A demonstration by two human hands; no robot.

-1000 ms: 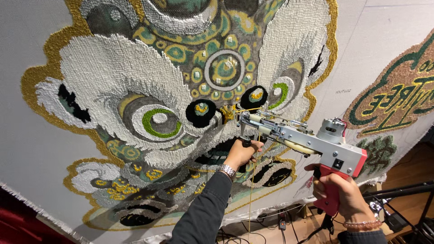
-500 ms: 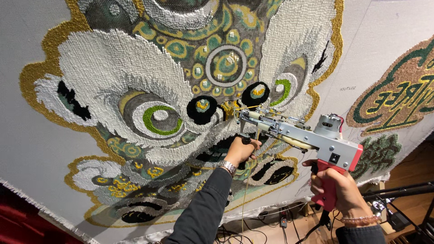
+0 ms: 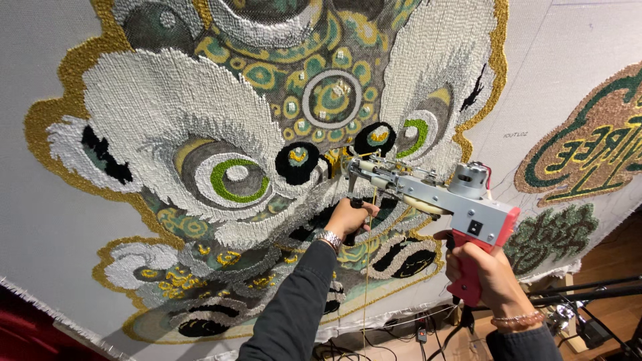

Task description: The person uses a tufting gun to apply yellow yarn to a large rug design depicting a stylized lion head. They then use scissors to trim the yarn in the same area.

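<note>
Yarn is already covering most of the big lion-face rug (image 3: 221, 154) on the stretched grey backing cloth (image 3: 40, 60) — white fur, green eyes, gold border all look filled. The person is pressing the tufting gun (image 3: 428, 197) w/ its needle at the gold patch between the two black nostrils; left hand (image 3: 348, 217) is wrapped round the front grip, right hand (image 3: 478, 267) closed on the red handle. Judging by the thin spots — approx. the lower mouth area — some filling is left.
</note>
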